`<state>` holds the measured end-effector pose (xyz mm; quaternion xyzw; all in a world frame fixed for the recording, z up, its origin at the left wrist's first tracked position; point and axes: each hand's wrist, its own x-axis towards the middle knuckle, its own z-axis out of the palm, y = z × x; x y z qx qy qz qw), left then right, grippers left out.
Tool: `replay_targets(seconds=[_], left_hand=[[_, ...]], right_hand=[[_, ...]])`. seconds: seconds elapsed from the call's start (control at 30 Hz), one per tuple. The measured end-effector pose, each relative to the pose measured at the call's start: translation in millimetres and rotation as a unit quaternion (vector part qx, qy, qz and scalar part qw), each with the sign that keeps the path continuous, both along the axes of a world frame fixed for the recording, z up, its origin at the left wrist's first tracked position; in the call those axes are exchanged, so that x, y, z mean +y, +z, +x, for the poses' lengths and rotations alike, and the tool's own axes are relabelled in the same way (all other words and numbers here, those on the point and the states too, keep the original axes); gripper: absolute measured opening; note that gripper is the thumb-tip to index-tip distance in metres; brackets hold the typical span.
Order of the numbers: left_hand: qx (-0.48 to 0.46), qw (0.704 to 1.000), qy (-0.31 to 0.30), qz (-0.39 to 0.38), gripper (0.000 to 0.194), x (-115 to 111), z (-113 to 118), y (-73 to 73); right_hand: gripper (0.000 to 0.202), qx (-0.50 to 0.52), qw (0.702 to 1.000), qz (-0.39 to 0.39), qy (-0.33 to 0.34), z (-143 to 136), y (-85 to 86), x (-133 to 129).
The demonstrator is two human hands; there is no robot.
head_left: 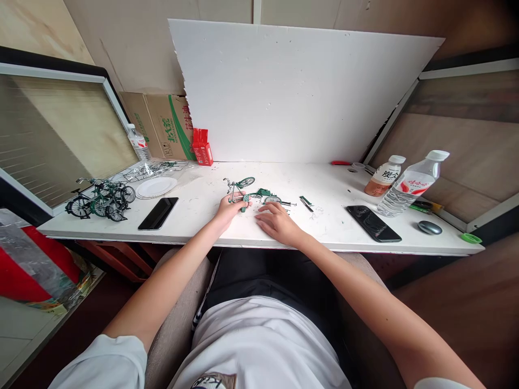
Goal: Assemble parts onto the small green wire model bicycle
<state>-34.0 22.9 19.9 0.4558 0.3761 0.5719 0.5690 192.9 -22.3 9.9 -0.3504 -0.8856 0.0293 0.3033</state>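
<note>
A partly built green model bicycle is gripped in the fingers of my left hand, with one wheel pointing away to the upper right. My right hand lies low over the table, palm down, its fingers apart and holding nothing I can see. Just beyond those fingers are loose green model parts, among them a wheel and some thin dark pieces. A small dark strip-like part lies farther right on the white table.
Several model bicycles cluster at the left, near a white plate and a phone. Another phone, a water bottle, a drink bottle and a mouse stand right. A white board rises behind.
</note>
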Motion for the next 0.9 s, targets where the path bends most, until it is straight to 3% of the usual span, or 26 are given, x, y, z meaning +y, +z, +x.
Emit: replay_targets(seconds=[0.3, 0.43, 0.53, 0.6, 0.73, 0.9], left_hand=[[0.042, 0.999, 0.017, 0.013, 0.044, -2.3, 4.2, 0.8], [0.116, 0.983, 0.052, 0.130, 0.039, -6.0, 7.1, 1.4], [0.183, 0.959, 0.025, 0.214, 0.039, -10.2, 4.1, 12.0], [0.182, 0.962, 0.019, 0.201, 0.036, -11.0, -0.6, 21.4], [0.145, 0.987, -0.037, 0.063, 0.042, -6.9, -12.3, 32.0], [0.151, 0.986, -0.023, 0.071, 0.046, -4.0, -13.7, 25.7]], right_hand=[[0.029, -0.015, 0.997, -0.006, -0.079, -4.8, 5.2, -0.5], [0.028, -0.063, 0.993, 0.009, -0.102, -9.1, 7.9, -3.6], [0.025, -0.075, 0.991, 0.023, -0.110, -9.4, 7.2, -4.0], [0.024, -0.080, 0.990, 0.026, -0.112, -8.8, 5.6, -3.4], [0.021, -0.110, 0.984, 0.025, -0.139, -8.0, 1.7, -1.3], [0.018, -0.113, 0.981, 0.030, -0.155, -7.3, -1.8, 0.3]])
